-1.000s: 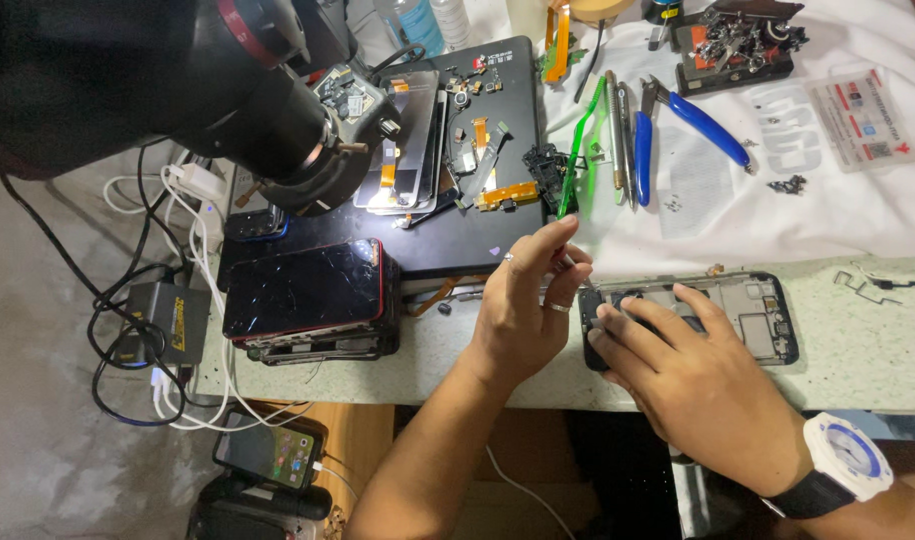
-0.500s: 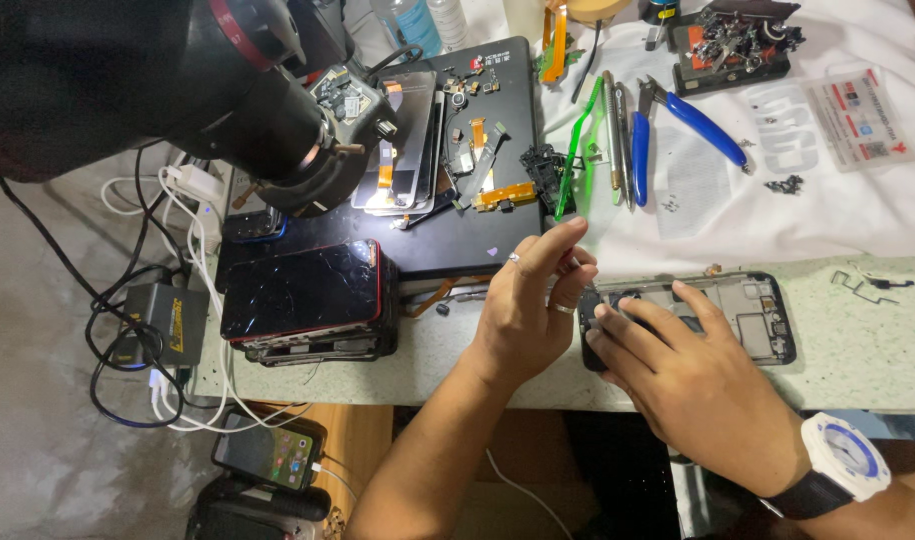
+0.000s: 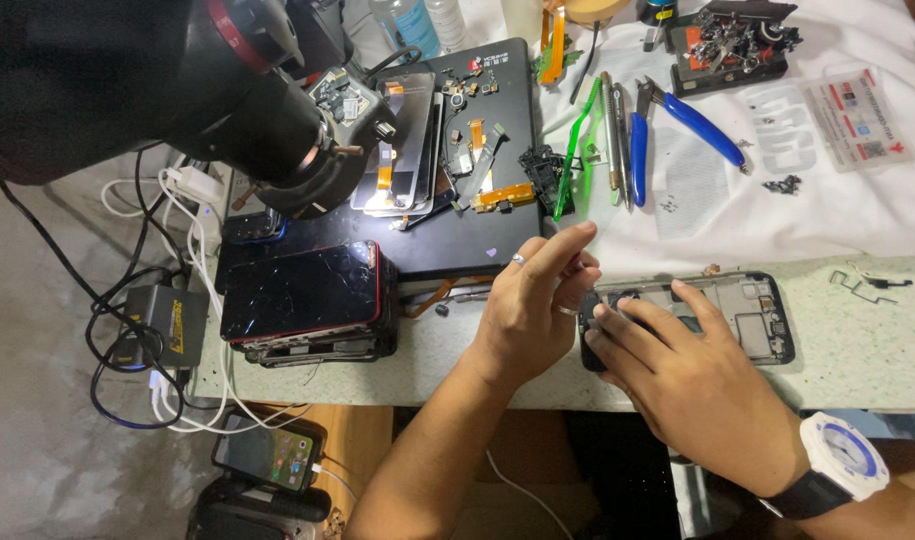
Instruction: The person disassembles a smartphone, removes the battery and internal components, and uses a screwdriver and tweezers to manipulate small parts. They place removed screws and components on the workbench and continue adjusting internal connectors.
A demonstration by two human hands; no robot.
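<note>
Head view: barely anything has shifted in the last second. The phone frame (image 3: 723, 315) is kept pinned flat on the surface (image 3: 858, 340) by the spread right hand (image 3: 693, 375), while a small reddish tool is pinched in the left hand (image 3: 528, 300), now at the frame's left end.

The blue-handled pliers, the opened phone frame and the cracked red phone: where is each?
blue-handled pliers (image 3: 700, 128): head view, on one blue handle.
opened phone frame (image 3: 758, 322): head view, on its bare inside, right of the hand.
cracked red phone (image 3: 300, 291): head view, middle of its dark screen.
</note>
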